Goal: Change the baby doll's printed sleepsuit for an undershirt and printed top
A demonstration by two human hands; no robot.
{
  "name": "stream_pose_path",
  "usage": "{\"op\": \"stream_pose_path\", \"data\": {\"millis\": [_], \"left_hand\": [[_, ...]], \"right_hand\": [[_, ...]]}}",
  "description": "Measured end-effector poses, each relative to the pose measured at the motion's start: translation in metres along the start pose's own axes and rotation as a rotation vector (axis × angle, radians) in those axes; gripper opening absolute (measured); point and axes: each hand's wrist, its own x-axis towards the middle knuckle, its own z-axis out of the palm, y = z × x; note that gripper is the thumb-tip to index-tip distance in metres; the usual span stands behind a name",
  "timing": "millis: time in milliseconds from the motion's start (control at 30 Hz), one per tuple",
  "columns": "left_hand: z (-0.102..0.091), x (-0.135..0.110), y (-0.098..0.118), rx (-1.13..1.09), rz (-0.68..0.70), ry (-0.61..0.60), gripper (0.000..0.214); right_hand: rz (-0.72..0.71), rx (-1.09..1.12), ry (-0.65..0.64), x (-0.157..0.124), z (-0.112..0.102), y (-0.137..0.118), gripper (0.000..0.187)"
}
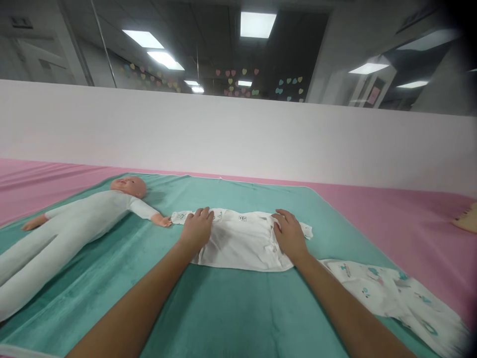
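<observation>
A small white baby shirt [242,246] lies spread on the green blanket, its printed sleeves reaching out to both sides and a small label near its top edge. My left hand [198,229] rests on the shirt's left shoulder, palm down with fingers stretched out. On the right shoulder lies my right hand [289,231], also flat, its fingers apart. To the left, a baby doll [89,214] in a white body suit lies on its back, one hand close to the shirt's left sleeve.
Printed white baby pants [395,298] lie at the right on the green blanket [223,308]. Pink fabric [372,214] surrounds the blanket. A low white wall [223,134] stands behind, with glass above it. A tan object [465,219] sits at the far right edge.
</observation>
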Motion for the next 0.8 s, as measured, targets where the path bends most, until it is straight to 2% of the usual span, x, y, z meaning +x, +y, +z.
{"op": "stream_pose_path", "data": {"millis": [67,167,267,367,467,633,700,800], "left_hand": [[-0.007,0.001,-0.005,-0.022,-0.090,-0.062,0.027],[-0.015,0.001,-0.013,-0.075,-0.225,-0.124,0.024],[-0.023,0.001,-0.021,-0.028,-0.268,-0.056,0.033],[-0.026,0.002,-0.020,0.029,-0.205,0.087,0.040],[-0.022,0.001,-0.002,-0.083,-0.012,0.139,0.039],[0.003,0.000,0.041,-0.354,0.209,0.039,0.039],[0.013,0.002,0.046,-0.405,0.249,0.002,0.039],[0.020,0.009,0.040,-0.418,0.181,-0.086,0.041]], "right_hand": [[-0.073,0.043,-0.029,-0.002,-0.005,-0.010,0.028],[-0.148,0.173,-0.141,-0.007,-0.012,-0.027,0.029],[-0.139,0.317,-0.312,-0.014,-0.015,-0.045,0.033],[-0.110,0.368,-0.492,-0.019,-0.010,-0.057,0.041],[-0.136,0.359,-0.567,-0.021,-0.001,-0.058,0.045],[-0.025,0.382,-0.500,-0.019,0.009,-0.053,0.046],[-0.063,0.331,-0.501,-0.018,0.010,-0.053,0.047],[-0.189,0.213,-0.540,-0.019,0.010,-0.055,0.050]]}}
